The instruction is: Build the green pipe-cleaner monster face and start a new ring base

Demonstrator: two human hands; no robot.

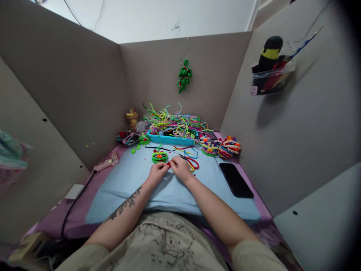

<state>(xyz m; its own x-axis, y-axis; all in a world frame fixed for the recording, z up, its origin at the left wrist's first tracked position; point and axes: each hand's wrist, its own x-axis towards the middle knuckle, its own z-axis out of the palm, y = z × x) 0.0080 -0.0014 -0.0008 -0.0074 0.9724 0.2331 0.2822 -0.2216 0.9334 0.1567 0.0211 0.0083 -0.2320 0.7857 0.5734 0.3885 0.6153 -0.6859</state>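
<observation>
My left hand (pixel 158 173) and my right hand (pixel 181 169) meet over the blue cloth, fingertips closed together. Pinched between them is a small red piece of pipe cleaner (pixel 169 164), mostly covered by the fingers. Just beyond my left hand sits a green pipe-cleaner figure (pixel 159 157) with orange and dark details in its middle. Scissors (pixel 194 163) with red and yellow handles lie beside my right hand, their blades partly hidden. Loose red, yellow and blue pipe cleaners (pixel 188 151) lie behind the hands.
A blue tray (pixel 172 139) heaped with colourful pipe cleaners stands at the back. Finished-looking colourful figures (pixel 225 147) and a black phone (pixel 236 180) lie at right. A pink glue gun (pixel 106 163) with a black cable is at left. Grey panels (pixel 180 75) surround the table.
</observation>
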